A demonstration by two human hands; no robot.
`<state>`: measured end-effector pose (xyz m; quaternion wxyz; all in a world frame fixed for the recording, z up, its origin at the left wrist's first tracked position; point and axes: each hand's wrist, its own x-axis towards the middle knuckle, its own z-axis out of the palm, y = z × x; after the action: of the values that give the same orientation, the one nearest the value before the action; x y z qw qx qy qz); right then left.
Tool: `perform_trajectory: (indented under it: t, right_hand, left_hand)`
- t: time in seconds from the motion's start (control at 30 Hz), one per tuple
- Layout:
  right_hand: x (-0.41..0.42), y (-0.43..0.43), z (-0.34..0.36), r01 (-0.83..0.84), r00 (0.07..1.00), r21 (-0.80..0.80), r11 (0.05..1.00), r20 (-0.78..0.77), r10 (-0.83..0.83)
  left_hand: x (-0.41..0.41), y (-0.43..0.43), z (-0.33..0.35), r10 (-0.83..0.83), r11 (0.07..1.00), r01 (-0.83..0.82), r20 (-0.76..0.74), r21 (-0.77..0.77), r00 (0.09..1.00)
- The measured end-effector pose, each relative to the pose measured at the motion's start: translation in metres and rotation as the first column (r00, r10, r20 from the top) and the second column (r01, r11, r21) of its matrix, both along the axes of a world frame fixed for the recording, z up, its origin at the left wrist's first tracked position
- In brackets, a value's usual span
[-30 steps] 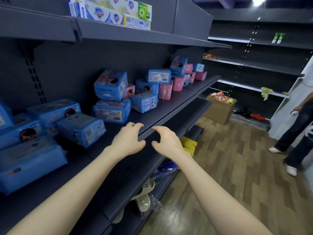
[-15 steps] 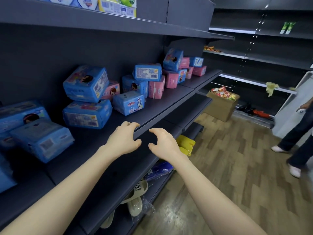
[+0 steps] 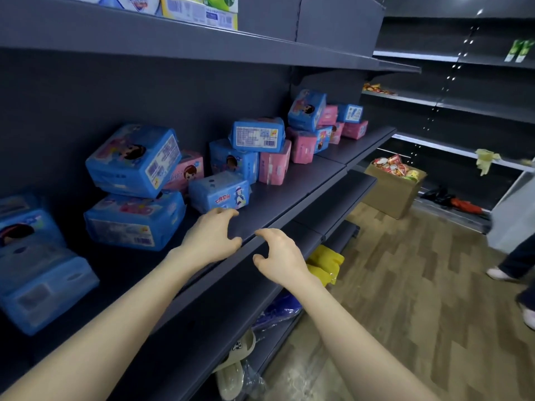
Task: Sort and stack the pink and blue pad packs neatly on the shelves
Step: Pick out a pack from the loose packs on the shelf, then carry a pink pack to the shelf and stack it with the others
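Note:
Blue and pink pad packs lie jumbled on the dark middle shelf (image 3: 289,195). A small blue pack (image 3: 220,195) lies nearest, just beyond my left hand (image 3: 210,238), whose fingertips hover close to its front edge. Two large blue packs (image 3: 134,186) are stacked to its left, with a pink pack (image 3: 185,173) behind. Further right a blue pack (image 3: 257,134) tops a pink pack (image 3: 275,166). More packs (image 3: 318,123) are piled at the far end. My right hand (image 3: 279,257) hovers over the shelf's front lip. Both hands hold nothing, fingers loosely curled.
More blue packs (image 3: 34,264) fill the left end of the shelf. Lower shelves hold slippers (image 3: 234,369) and yellow bags (image 3: 325,263). A cardboard box of snacks (image 3: 393,183) stands on the wooden floor. A person's legs (image 3: 518,261) are at the right edge.
Both hands have moved forward along the shelf toward the small blue pack, and my view has shifted right, sliding the left-hand packs toward the frame edge.

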<state>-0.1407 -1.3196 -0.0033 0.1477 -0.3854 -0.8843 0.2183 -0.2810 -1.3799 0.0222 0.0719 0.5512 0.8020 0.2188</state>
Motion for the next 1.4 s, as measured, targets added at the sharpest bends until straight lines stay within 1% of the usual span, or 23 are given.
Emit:
perform_trajectory:
  t: [0.2, 0.37, 0.47, 0.73, 0.83, 0.9, 0.97, 1.03, 1.1, 1.13, 1.2, 1.23, 1.3, 1.37, 1.4]
  right_hand:
    - [-0.037, 0.051, 0.018, -0.056, 0.998, 0.03, 0.998, -0.011, 0.057]
    - [-0.081, 0.09, 0.043, -0.093, 0.994, 0.082, 0.992, -0.055, 0.098]
    - [-0.103, 0.106, 0.052, -0.141, 0.986, 0.129, 0.982, -0.071, 0.151]
    - [-0.157, 0.119, 0.052, -0.271, 0.954, 0.089, 0.959, -0.109, 0.279]
    - [-0.177, 0.118, 0.054, -0.318, 0.931, 0.091, 0.944, -0.159, 0.329]
    - [-0.191, 0.118, 0.054, -0.363, 0.909, 0.075, 0.929, -0.19, 0.37]
    - [-0.204, 0.119, 0.053, -0.408, 0.878, 0.04, 0.912, -0.257, 0.404]
    - [-0.217, 0.119, 0.054, -0.469, 0.832, -0.003, 0.883, -0.338, 0.441]
    - [-0.227, 0.118, 0.055, -0.518, 0.796, -0.036, 0.854, -0.385, 0.467]
    - [-0.231, 0.118, 0.057, -0.543, 0.781, -0.058, 0.838, -0.4, 0.479]
    - [-0.239, 0.117, 0.059, -0.593, 0.757, -0.106, 0.798, -0.41, 0.508]
    - [-0.243, 0.117, 0.061, -0.614, 0.747, -0.124, 0.78, -0.409, 0.523]
    - [-0.247, 0.116, 0.063, -0.652, 0.726, -0.154, 0.743, -0.411, 0.552]
    - [-0.249, 0.116, 0.064, -0.694, 0.692, -0.17, 0.699, -0.425, 0.583]
    - [-0.248, 0.116, 0.065, -0.712, 0.675, -0.172, 0.681, -0.434, 0.597]
  left_hand:
    - [-0.035, 0.049, 0.016, 0.051, 0.998, -0.05, -0.013, 0.048, 0.999]
    - [-0.072, 0.078, 0.034, 0.093, 0.989, -0.086, -0.058, 0.116, 0.994]
    - [-0.088, 0.087, 0.039, 0.114, 0.983, -0.098, -0.092, 0.157, 0.989]
    - [-0.109, 0.076, 0.029, 0.18, 0.97, -0.161, -0.091, 0.183, 0.979]
    - [-0.113, 0.061, 0.03, 0.219, 0.952, -0.181, -0.133, 0.248, 0.967]
    - [-0.112, 0.049, 0.035, 0.272, 0.924, -0.218, -0.138, 0.315, 0.952]
    - [-0.108, 0.036, 0.04, 0.33, 0.874, -0.241, -0.152, 0.422, 0.932]
    - [-0.106, 0.024, 0.043, 0.412, 0.809, -0.243, -0.22, 0.535, 0.884]
    - [-0.108, 0.014, 0.043, 0.536, 0.752, -0.283, -0.302, 0.595, 0.788]
    - [-0.111, 0.009, 0.04, 0.595, 0.726, -0.325, -0.316, 0.605, 0.739]
    - [-0.112, 0.004, 0.035, 0.69, 0.67, -0.466, -0.253, 0.578, 0.678]
    - [-0.111, 0.004, 0.035, 0.734, 0.63, -0.548, -0.193, 0.549, 0.651]
    - [-0.111, 0.003, 0.031, 0.792, 0.562, -0.704, -0.039, 0.433, 0.609]
    - [-0.111, 0.002, 0.027, 0.785, 0.546, -0.77, 0.121, 0.329, 0.608]
    - [-0.111, 0.003, 0.026, 0.77, 0.542, -0.78, 0.188, 0.312, 0.61]
